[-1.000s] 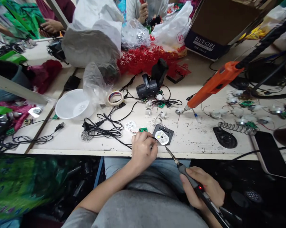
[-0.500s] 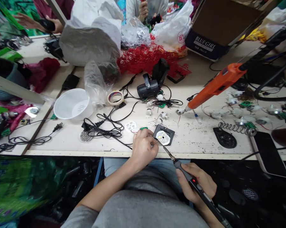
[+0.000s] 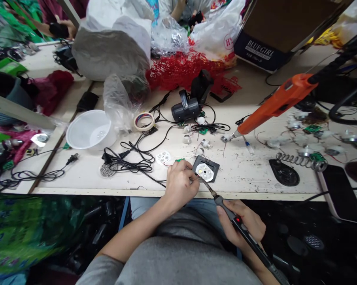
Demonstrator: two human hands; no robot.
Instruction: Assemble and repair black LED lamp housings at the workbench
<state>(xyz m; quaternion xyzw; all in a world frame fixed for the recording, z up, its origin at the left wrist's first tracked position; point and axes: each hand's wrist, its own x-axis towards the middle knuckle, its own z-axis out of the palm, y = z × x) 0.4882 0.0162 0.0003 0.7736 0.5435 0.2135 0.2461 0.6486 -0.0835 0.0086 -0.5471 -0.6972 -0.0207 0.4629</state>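
Note:
My left hand [image 3: 181, 187] rests on the bench edge, fingers closed on a thin dark item, perhaps a wire, that is too small to tell. Just right of it, a white star-shaped LED board [image 3: 204, 172] lies in a black square holder [image 3: 215, 172]. My right hand [image 3: 243, 221] grips a grey soldering iron [image 3: 225, 208] with a red light on its handle. The iron's metal tip reaches the board's near edge beside my left fingers. A small green circuit board [image 3: 180, 160] is partly hidden behind my left hand.
Black cables [image 3: 131, 158] and small white parts lie on the pale workbench [image 3: 240, 174]. An orange glue gun [image 3: 279, 105], a coiled spring [image 3: 297, 160], a white plastic bowl [image 3: 91, 130] and a phone [image 3: 341, 194] surround me. A co-worker's hands [image 3: 196, 18] show beyond plastic bags.
My right hand and the soldering iron have moved left and up, bringing the tip closer to the LED board. The whole view has shifted slightly.

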